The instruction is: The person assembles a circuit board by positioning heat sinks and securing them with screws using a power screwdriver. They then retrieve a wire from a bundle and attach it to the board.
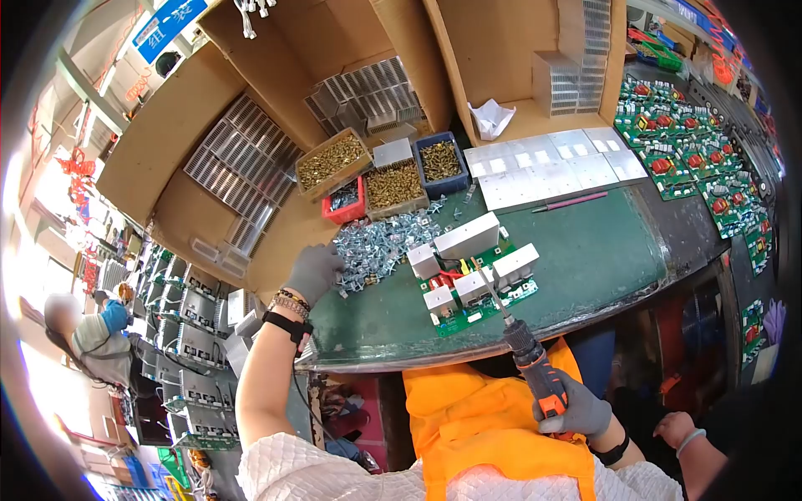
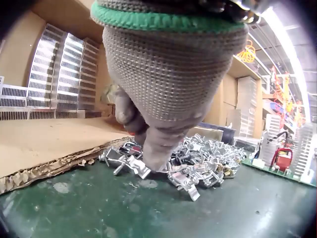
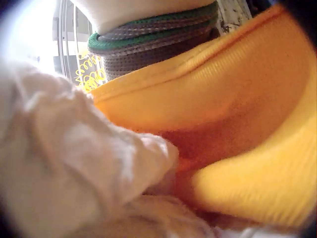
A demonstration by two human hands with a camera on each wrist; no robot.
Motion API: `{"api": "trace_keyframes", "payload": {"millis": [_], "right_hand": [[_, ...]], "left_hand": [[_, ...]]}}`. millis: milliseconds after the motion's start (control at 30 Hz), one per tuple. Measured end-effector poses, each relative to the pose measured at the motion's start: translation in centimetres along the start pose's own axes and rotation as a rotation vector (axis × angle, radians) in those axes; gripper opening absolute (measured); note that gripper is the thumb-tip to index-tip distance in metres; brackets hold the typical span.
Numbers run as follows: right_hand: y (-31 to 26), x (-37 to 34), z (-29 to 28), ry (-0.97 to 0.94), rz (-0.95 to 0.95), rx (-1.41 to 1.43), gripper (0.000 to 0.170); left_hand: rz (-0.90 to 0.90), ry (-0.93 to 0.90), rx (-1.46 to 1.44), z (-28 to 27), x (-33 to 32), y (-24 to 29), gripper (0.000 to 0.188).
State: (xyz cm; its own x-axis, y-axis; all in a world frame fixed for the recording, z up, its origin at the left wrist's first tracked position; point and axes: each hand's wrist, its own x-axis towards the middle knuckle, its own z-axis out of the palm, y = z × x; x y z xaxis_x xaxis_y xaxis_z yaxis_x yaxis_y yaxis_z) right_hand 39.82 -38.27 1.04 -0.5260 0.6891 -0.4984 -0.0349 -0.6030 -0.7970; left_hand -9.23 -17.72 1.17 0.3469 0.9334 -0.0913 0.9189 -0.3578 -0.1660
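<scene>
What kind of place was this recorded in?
Probably an electronics assembly workshop: a green circuit board with metal blocks stands on the bench, near a pile of small metal clips, and the right hand holds a power driver.

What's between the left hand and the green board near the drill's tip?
Between the left hand and the green board, the head view shows a pile of small metal clips, then a bit of bare green table.
</scene>
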Motion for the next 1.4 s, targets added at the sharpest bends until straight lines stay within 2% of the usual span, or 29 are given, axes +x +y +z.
{"api": "trace_keyframes", "payload": {"millis": [67, 133, 167, 233, 267, 333, 367, 433, 467, 500, 567, 600, 700, 733, 1033, 1400], "right_hand": [[0.2, 0.1, 0.0, 0.002, -0.013, 0.016, 0.076], [0.0, 0.0, -0.1, 0.002, -0.006, -0.004, 0.077], [-0.1, -0.1, -0.1, 0.0, 0.002, -0.028, 0.078], [-0.2, -0.2, -0.2, 0.011, 0.002, -0.083, 0.08], [-0.1, -0.2, -0.3, 0.018, 0.005, -0.138, 0.082], [0.3, 0.2, -0.7, 0.006, 0.0, -0.171, 0.085], [0.4, 0.2, -0.8, -0.013, -0.006, -0.208, 0.088], [-0.5, 0.3, -0.5, -0.038, 0.028, -0.203, 0.09], [-0.9, 0.3, -0.2, -0.072, 0.06, -0.207, 0.091], [-0.8, 0.4, 0.0, -0.06, 0.064, -0.19, 0.091], [-0.4, 0.7, 0.2, -0.086, 0.024, -0.306, 0.092], [-0.7, 0.6, 0.5, -0.112, 0.046, -0.218, 0.091], [-1.9, 0.3, 0.9, -0.112, 0.123, -0.217, 0.091], [-1.8, 0.2, 0.8, -0.104, 0.121, -0.213, 0.091], [0.2, -0.3, -0.9, -0.067, 0.012, -0.176, 0.091], [0.3, -1.2, -1.4, -0.069, 0.052, -0.1, 0.09]], "left_hand": [[0.016, 0.035, -0.021, -0.1, -0.1, -0.3, 0.011], [0.009, 0.131, -0.277, -0.8, -0.2, -0.2, 0.011], [0.014, 0.131, -0.278, -1.1, -0.3, 0.1, 0.011], [-0.193, 0.225, -0.597, -1.8, -0.5, 0.9, 0.014], [-0.186, 0.222, -0.598, -2.0, -0.5, 1.2, 0.014], [-0.367, 0.381, -1.199, -2.4, -0.3, 2.1, 0.015], [-0.359, 0.369, -1.2, -3.7, -0.5, 3.5, 0.015], [-0.264, 0.479, -1.64, -7.5, -1.0, 8.2, 0.016], [-0.266, 0.469, -1.698, -8.0, -1.1, 9.9, 0.015], [-0.26, 0.445, -1.701, -8.6, -1.4, 11.8, 0.015], [-0.37, 0.489, -1.702, -9.5, -1.8, 15.4, 0.012], [-0.356, 0.507, -1.718, -9.6, -1.9, 16.8, 0.009], [-0.238, 0.519, -1.684, -8.8, -1.8, 18.6, 0.008], [-0.258, 0.52, -1.686, -8.7, -1.7, 19.3, 0.008], [-0.282, 0.582, -1.698, -8.1, -1.1, 22.5, 0.007], [-0.268, 0.585, -1.666, -8.4, -0.7, 24.5, 0.01]]}}
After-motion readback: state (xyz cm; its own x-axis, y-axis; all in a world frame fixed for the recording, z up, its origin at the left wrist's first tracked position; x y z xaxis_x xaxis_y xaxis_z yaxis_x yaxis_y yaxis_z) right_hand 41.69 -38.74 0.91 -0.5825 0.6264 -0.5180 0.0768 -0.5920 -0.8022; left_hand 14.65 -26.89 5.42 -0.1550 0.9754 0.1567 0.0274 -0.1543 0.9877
